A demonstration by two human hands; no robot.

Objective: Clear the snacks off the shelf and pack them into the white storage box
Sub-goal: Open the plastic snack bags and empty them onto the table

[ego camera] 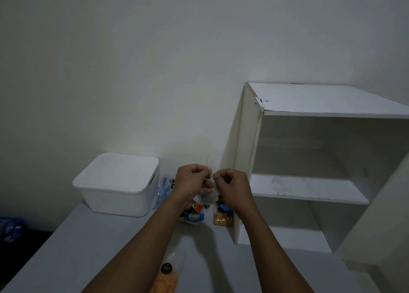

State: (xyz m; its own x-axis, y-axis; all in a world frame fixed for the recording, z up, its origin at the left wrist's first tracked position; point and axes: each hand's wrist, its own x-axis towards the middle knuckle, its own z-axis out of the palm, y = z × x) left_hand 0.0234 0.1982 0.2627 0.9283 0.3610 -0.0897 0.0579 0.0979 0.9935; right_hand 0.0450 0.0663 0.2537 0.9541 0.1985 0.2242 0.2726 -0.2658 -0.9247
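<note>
Both hands meet above the table, pinching the top of a small clear plastic bag (pixel 208 198) between them: my left hand (pixel 193 180) on its left side, my right hand (pixel 232 187) on its right. The white storage box (pixel 115 185) stands to the left with its lid on. The white shelf unit (pixel 309 182) stands open at the right, its visible boards bare. Snack packs lie on the table below my hands: a blue pack (pixel 194 217), a bag of yellow snacks (pixel 222 218) and a blue bag (pixel 164 190) beside the box.
A clear bag with orange snacks and a black clip (pixel 167 275) lies on the grey table (pixel 88 248) near the front edge. A blue patterned thing (pixel 11 228) sits low at the far left, off the table. A white wall stands behind.
</note>
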